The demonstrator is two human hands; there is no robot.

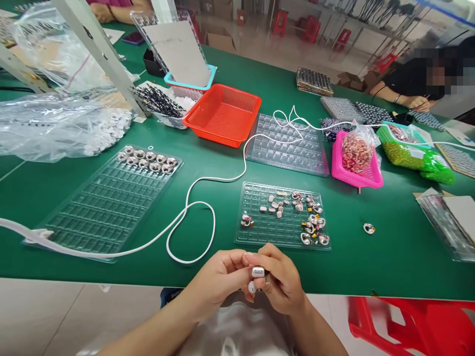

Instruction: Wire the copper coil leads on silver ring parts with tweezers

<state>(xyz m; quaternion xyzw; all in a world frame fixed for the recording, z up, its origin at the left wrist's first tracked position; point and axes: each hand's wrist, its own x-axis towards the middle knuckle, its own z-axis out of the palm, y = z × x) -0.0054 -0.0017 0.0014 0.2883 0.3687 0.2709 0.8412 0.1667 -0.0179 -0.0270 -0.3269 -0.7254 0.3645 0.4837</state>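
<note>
At the table's front edge, close to my body, my left hand [224, 277] and my right hand [284, 279] meet with their fingers closed around a small white earphone part [258, 272]. It has a glossy oblong end and a rounded bead below; the fingers hide the rest. Just beyond them lies a clear compartment tray [256, 242]. Similar earphone pieces [313, 225] with orange and red bits sit on its right side, and small pale caps [274, 205] lie in its middle. A single earphone piece [368, 228] rests on the green table to the right.
A white cable [193, 185] loops across the table. To the left is a clear tray [100, 207] with round silvery parts at its far end. Beyond stand a red basket [226, 113] and a pink basket [374, 173]. A co-worker [411, 79] sits across at far right.
</note>
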